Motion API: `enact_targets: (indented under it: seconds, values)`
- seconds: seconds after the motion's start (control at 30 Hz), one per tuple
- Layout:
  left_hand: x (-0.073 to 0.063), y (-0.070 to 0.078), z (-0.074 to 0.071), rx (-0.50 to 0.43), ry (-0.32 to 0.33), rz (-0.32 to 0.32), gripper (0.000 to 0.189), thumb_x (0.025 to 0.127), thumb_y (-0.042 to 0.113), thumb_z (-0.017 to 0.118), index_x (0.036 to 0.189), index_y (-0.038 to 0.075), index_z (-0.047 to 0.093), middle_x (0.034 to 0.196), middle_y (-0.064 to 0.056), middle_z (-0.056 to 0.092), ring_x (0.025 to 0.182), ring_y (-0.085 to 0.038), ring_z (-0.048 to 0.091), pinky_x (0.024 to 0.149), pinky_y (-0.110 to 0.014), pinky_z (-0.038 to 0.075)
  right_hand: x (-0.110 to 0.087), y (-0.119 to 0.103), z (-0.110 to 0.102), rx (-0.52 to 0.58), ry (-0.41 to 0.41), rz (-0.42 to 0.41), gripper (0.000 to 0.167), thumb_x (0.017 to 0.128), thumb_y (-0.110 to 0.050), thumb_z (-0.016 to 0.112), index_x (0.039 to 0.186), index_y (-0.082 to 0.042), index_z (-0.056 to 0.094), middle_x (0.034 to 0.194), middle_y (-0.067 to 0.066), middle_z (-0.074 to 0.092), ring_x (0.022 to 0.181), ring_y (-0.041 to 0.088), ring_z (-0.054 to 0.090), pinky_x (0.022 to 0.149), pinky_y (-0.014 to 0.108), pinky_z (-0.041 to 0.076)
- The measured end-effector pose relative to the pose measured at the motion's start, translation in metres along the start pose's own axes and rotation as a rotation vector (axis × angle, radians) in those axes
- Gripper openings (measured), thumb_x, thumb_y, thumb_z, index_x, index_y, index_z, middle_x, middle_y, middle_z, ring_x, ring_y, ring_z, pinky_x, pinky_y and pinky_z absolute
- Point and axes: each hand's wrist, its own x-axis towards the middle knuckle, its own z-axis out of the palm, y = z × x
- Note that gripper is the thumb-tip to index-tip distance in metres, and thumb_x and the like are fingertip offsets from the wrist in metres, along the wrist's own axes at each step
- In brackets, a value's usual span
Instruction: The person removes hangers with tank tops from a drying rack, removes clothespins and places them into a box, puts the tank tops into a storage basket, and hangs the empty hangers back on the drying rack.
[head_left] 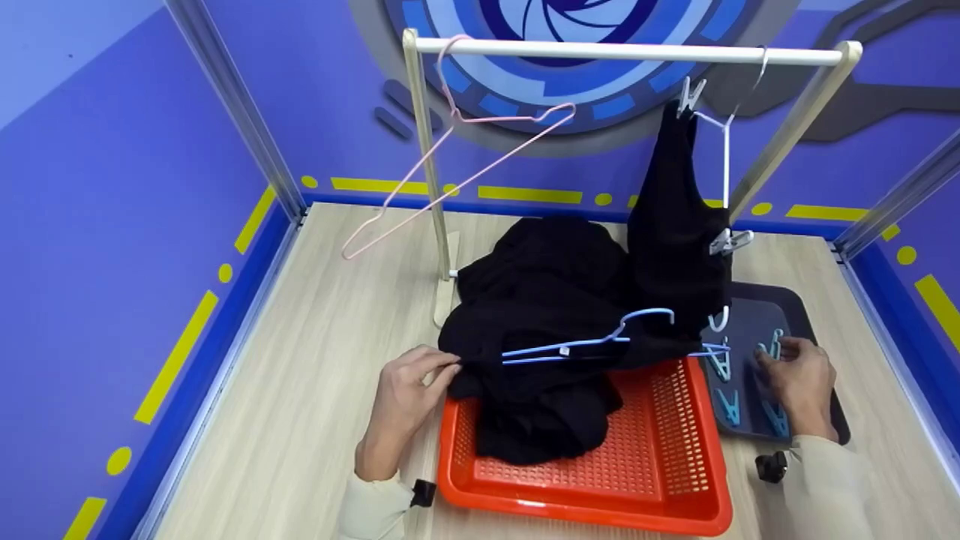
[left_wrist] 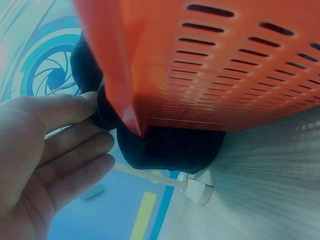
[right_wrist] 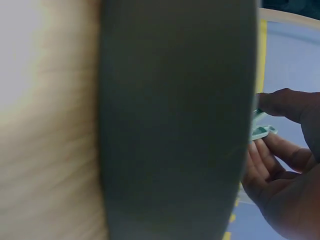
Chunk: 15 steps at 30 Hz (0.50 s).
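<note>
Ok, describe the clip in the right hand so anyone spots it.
Right of the red basket lies a dark tray with light-blue clips. Over its right side, the right hand holds one clip, the only one being pinched.

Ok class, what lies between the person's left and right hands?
In the head view: black cloth, blue hanger, red basket, then teal clothespins on the dark tray.

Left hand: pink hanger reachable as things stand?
Probably yes: the pink hanger hangs bare, with nothing visible between it and the left hand. That hand pinches the black garment, so it would likely need freeing first.
</note>
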Motion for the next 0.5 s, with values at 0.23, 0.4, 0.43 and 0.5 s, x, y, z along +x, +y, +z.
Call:
enact_targets:
  seconds: [0.23, 0.4, 0.43, 0.5]
  values:
    - [0.001, 0.001, 0.0, 0.005, -0.001, 0.005, 0.018, 0.079, -0.006, 0.09, 0.092, 0.005, 0.082, 0.087, 0.0, 0.076, 0.076, -0.016, 0.072, 0.068, -0.031, 0.058, 0.001, 0.008, 0.001, -0.055, -0.071, 0.01, 0.055, 0.098, -0.014, 0.071, 0.136, 0.021, 0.053, 0.128, 0.041, 0.06, 0.114, 0.053, 0.059, 0.098, 0.061, 0.047]
    - [0.001, 0.001, -0.001, 0.009, -0.003, 0.008, 0.018, 0.08, -0.006, 0.09, 0.092, 0.005, 0.082, 0.087, 0.0, 0.076, 0.076, -0.016, 0.072, 0.069, -0.032, 0.058, 0.004, 0.013, 0.001, -0.097, -0.096, 0.01, 0.055, 0.097, -0.014, 0.072, 0.131, 0.025, 0.053, 0.123, 0.043, 0.059, 0.11, 0.054, 0.057, 0.096, 0.064, 0.046]
    - [0.001, 0.001, -0.001, 0.011, -0.003, 0.008, 0.018, 0.08, -0.006, 0.09, 0.092, 0.005, 0.082, 0.087, 0.0, 0.076, 0.076, -0.016, 0.072, 0.069, -0.032, 0.058, 0.004, 0.013, 0.001, -0.104, -0.107, 0.018, 0.056, 0.098, -0.015, 0.071, 0.131, 0.025, 0.052, 0.124, 0.043, 0.058, 0.11, 0.054, 0.057, 0.096, 0.064, 0.046]
    - [0.001, 0.001, -0.001, 0.015, -0.004, 0.006, 0.018, 0.08, -0.006, 0.09, 0.092, 0.005, 0.082, 0.087, 0.0, 0.076, 0.076, -0.016, 0.072, 0.069, -0.032, 0.058, 0.005, 0.014, 0.001, -0.115, -0.122, 0.033, 0.057, 0.098, -0.016, 0.071, 0.131, 0.025, 0.052, 0.126, 0.043, 0.057, 0.112, 0.054, 0.055, 0.097, 0.064, 0.045]
